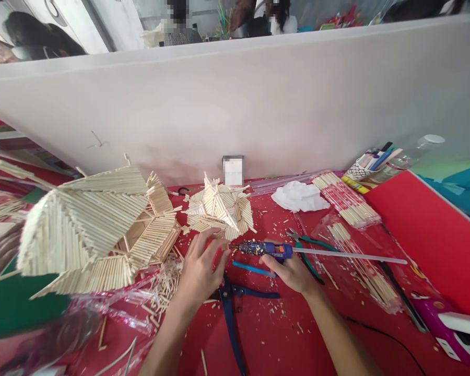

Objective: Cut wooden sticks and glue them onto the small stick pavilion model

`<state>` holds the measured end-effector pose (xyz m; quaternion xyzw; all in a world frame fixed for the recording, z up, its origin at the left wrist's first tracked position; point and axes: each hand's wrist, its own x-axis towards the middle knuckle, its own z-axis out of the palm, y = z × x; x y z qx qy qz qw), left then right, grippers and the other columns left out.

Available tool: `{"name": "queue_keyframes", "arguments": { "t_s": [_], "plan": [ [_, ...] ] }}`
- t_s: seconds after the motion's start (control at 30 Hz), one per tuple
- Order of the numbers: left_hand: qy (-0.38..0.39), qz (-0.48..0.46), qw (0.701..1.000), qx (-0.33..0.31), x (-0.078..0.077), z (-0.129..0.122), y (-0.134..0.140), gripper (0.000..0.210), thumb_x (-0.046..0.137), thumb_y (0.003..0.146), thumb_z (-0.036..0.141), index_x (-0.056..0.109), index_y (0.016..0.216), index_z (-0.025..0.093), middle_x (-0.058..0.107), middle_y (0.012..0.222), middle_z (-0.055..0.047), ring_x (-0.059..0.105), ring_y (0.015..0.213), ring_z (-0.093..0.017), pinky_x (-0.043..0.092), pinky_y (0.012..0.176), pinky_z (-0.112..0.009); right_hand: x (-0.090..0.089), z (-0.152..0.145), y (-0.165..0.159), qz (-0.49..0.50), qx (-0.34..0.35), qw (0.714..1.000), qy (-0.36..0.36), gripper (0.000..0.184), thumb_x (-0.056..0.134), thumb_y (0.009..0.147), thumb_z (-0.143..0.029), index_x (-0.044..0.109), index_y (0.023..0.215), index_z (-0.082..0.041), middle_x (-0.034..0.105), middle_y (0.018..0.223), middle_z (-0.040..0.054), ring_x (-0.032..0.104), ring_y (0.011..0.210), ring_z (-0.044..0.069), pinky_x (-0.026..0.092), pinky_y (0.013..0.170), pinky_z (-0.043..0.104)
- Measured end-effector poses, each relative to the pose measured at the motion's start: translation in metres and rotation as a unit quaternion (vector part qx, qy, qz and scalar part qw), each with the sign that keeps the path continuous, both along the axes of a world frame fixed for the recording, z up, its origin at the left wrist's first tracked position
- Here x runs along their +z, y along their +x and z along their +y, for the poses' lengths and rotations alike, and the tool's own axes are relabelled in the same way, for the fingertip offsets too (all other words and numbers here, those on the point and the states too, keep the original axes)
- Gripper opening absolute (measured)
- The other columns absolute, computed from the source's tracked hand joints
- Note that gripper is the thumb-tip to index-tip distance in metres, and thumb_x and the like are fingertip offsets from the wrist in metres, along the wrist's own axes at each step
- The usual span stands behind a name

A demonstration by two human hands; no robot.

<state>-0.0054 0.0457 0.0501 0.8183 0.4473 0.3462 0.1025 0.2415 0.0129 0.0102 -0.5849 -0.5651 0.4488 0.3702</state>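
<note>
My right hand [292, 271] is wrapped round a blue hot glue gun [264, 249], its nozzle pointing left and a long pale glue stick [348, 255] running out of its back end. Just beyond the nozzle, my left hand [203, 263] has its thumb and forefinger curled close together; whatever lies between them is too small to make out. Behind both hands sits a small tiered model of wooden sticks [219, 206]. Under my hands lie blue-handled cutters [229, 313] and a blue strip [254, 268], on a red tabletop [290, 334] scattered with stick scraps.
To the left stands a larger stick-built roof model [90, 219], with loose stick pieces [160, 292] beside it. Rightward are green-handled pliers [317, 241], crumpled tissue [301, 196], bagged sticks [347, 198], a pen cup [364, 164] and a red board [431, 235]. A white partition [235, 104] rises behind.
</note>
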Motion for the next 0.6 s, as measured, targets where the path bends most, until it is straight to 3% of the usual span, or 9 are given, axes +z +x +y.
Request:
{"name": "queue_keyframes", "arguments": {
  "t_s": [0.3, 0.6],
  "plan": [
    [0.005, 0.007, 1.000, 0.000, 0.003, 0.000, 0.001, 0.011, 0.059, 0.098, 0.017, 0.066, 0.104, 0.022, 0.064, 0.120, -0.011, 0.065, 0.109, -0.024, 0.057, 0.095, -0.041, 0.003, 0.000, -0.002, 0.028, 0.004, 0.999, -0.023, 0.043, 0.062, 0.085, -0.066, 0.067, 0.090, -0.023, 0.069, 0.071, 0.0018, 0.064, 0.065, 0.022, 0.054, 0.062, 0.034],
    [0.012, 0.004, 1.000, 0.008, 0.006, -0.005, -0.009, 0.018, 0.059, 0.097, 0.017, 0.065, 0.114, 0.023, 0.065, 0.122, -0.011, 0.065, 0.112, -0.024, 0.056, 0.097, -0.040, 0.004, 0.002, 0.011, 0.036, 0.016, 0.998, -0.045, 0.046, 0.060, 0.086, -0.066, 0.067, 0.082, -0.021, 0.066, 0.068, 0.0022, 0.062, 0.063, 0.020, 0.055, 0.065, 0.033]
  ]
}}
